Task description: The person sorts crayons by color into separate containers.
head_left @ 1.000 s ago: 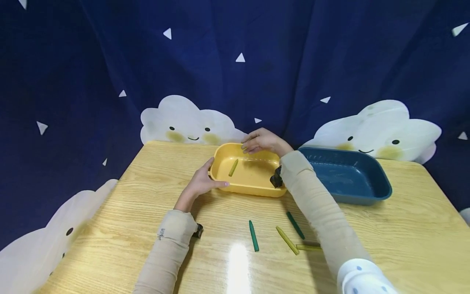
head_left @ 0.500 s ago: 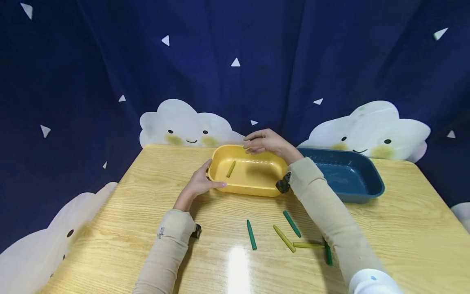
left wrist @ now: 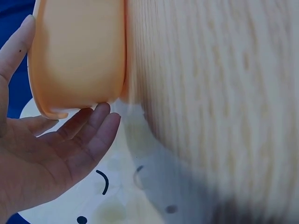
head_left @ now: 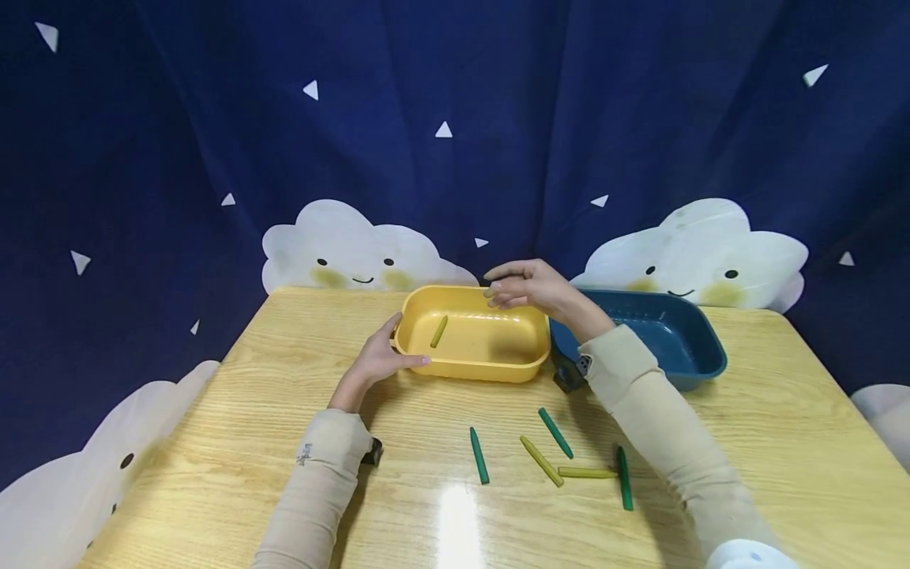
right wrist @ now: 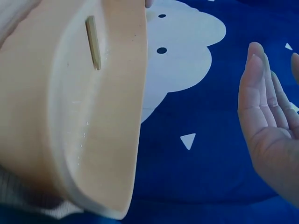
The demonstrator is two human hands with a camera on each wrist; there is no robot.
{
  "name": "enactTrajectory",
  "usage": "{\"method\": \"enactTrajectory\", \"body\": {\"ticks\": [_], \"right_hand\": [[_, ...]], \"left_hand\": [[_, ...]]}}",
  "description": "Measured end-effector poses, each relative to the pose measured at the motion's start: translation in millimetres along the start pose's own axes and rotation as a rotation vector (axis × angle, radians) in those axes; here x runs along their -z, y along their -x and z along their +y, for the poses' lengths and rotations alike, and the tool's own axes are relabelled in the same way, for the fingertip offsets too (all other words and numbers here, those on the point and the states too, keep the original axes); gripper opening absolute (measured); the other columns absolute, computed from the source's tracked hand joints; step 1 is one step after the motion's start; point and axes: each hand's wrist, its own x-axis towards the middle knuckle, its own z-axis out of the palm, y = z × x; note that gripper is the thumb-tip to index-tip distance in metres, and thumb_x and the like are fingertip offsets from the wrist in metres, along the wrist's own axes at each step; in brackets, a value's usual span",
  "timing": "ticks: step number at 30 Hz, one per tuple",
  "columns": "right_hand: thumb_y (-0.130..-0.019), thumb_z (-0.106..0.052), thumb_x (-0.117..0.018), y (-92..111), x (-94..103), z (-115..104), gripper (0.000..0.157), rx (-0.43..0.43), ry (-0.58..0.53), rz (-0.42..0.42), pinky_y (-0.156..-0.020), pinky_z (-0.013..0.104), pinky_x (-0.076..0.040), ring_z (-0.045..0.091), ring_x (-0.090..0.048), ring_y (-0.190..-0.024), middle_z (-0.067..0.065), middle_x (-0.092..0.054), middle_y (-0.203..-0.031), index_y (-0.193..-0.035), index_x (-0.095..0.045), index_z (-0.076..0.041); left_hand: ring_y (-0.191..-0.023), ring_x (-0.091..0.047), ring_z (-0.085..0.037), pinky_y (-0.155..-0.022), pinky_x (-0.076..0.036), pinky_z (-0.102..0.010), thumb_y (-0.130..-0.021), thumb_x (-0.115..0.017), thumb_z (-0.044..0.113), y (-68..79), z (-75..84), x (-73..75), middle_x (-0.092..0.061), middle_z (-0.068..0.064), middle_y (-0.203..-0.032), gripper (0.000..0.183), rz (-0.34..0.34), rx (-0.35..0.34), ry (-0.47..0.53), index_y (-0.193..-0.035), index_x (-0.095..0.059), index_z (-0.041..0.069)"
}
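My left hand (head_left: 377,357) rests spread against the left end of a yellow plastic basin (head_left: 462,370); its thumb lies along the near rim. In the left wrist view, several fingertips (left wrist: 102,108) touch the basin's outer end wall. A single olive-yellow crayon (head_left: 439,332) lies inside the basin, toward its left end. Over the basin's far right corner hovers my right hand (head_left: 536,286), nothing in its grasp, and the right wrist view shows its fingers extended, apart from the basin.
A dark blue basin (head_left: 686,340) stands just right of the yellow one, partly behind the right forearm. Nearer on the wooden table lie green crayons (head_left: 479,456) and two yellow crayons (head_left: 542,461). Behind the table hangs a navy curtain (head_left: 355,118) with clouds.
My right hand has drawn rightward relative to the yellow basin, and its forearm has uncovered the rightmost green crayon. The left hand stays on the basin. The head view has shifted slightly.
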Motion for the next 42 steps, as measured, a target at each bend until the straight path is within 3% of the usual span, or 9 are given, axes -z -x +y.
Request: {"method": "enactTrajectory", "body": {"ticks": [19,33,42], "right_hand": [[-0.089,-0.008,-0.058,62,9.5,5,0.038,0.034,0.123,0.018,-0.074,0.039,-0.051,0.022,-0.065,-0.080,0.010,-0.068,-0.090,-0.120,-0.050,0.011],[-0.088,-0.009,-0.059,106,18.9,10,0.040,0.084,0.243,0.030,-0.072,0.041,-0.051,0.026,-0.064,-0.079,0.021,-0.065,-0.094,-0.123,-0.049,0.008],[-0.086,-0.006,-0.061,132,20.9,20,0.040,0.091,0.302,0.025,-0.071,0.035,-0.052,0.025,-0.065,-0.080,0.026,-0.063,-0.096,-0.121,-0.050,0.009]], "left_hand": [[-0.102,-0.055,-0.032,-0.088,-0.043,-0.039,-0.068,-0.081,0.020,-0.3,-2.6,0.6,-0.041,-0.023,-0.132,0.104,-0.013,0.002,-0.008,-0.145,-0.012,0.002],[-0.101,-0.054,-0.033,-0.088,-0.042,-0.040,-0.069,-0.081,0.020,0.7,-3.9,-0.2,-0.040,-0.024,-0.131,0.104,-0.018,-0.007,0.009,-0.145,-0.013,0.002],[-0.096,-0.055,-0.031,-0.086,-0.043,-0.039,-0.069,-0.080,0.017,0.6,-2.9,-0.9,-0.042,-0.023,-0.127,0.103,-0.011,-0.004,0.007,-0.145,-0.014,0.002]]}}
